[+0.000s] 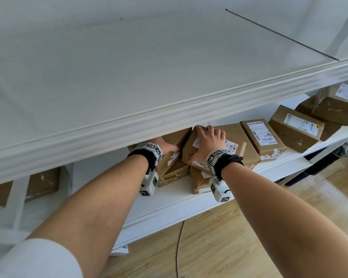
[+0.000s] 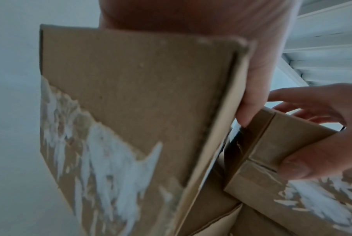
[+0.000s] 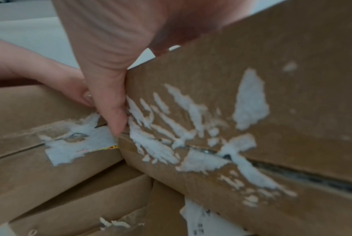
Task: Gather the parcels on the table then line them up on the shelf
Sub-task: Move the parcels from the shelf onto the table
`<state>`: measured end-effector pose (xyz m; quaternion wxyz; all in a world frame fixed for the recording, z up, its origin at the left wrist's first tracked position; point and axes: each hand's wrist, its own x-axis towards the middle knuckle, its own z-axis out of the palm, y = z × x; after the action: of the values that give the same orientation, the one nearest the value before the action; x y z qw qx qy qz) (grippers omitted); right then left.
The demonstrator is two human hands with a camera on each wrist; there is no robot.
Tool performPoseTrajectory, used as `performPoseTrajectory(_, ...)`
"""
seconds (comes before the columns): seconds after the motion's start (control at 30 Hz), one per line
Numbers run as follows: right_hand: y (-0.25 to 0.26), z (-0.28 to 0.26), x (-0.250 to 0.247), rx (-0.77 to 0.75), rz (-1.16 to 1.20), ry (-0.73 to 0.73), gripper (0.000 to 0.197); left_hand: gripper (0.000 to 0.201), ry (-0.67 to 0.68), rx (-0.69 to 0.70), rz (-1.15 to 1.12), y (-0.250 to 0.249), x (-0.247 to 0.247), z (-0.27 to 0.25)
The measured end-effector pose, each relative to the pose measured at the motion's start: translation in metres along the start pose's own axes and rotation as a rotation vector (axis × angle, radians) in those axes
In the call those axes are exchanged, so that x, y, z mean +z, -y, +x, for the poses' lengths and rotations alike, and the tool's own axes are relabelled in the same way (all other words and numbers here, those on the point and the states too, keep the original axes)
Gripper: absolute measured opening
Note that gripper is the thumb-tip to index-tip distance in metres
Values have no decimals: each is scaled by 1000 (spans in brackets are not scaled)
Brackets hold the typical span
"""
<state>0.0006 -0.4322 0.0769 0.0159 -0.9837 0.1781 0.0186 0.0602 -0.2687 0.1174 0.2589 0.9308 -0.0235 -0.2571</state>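
Both hands reach under the white top board point(image 1: 129, 77) into the shelf point(image 1: 169, 199). My left hand point(image 1: 167, 146) grips a tilted brown parcel point(image 1: 176, 138) with torn white label scraps; its far fingers are hidden under the board. In the left wrist view this left parcel point(image 2: 130, 103) fills the frame, with the thumb point(image 2: 251, 99) along its edge. Right beside it, my right hand point(image 1: 204, 142) holds a second brown parcel point(image 1: 190, 146), fingers over its far edge and thumb at the near corner. The right parcel point(image 3: 251, 111) rests tilted on other boxes.
Two more boxes point(image 1: 175, 173) point(image 1: 199, 182) lie under the held ones. A row of labelled parcels point(image 1: 261, 137) point(image 1: 297, 125) point(image 1: 333, 109) runs along the shelf to the right. Another box point(image 1: 38, 185) sits in the left compartment. A cable point(image 1: 179, 247) lies on the wooden floor.
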Motion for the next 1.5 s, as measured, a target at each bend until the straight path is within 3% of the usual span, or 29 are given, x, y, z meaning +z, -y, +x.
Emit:
performPoseTrajectory(0.13,7,-11,-4,-17,27,-50,117,106,-57,37,63,10,-6,-14)
performPoseTrajectory(0.3,23,-29,-5,-57,30,-96,117,126,-265,32,355,27,-12,-32)
performPoseTrajectory(0.4,36,-45,-4,-83,41,-107,116,133,-306,19,409,46,-12,-45)
performPoseTrajectory(0.77,98,-127,2,-143,2,-140,120,133,-352,-21,416,141,-13,-112)
performPoseTrajectory(1.17,197,-266,24,-141,-50,-142,116,133,-356,-30,368,278,-11,-206)
performPoseTrajectory(1.37,220,-325,38,-120,-47,-154,115,133,-342,-34,414,319,-5,-249)
performPoseTrajectory(1.5,236,-347,41,-192,-25,-152,115,132,-374,-74,405,345,-4,-276)
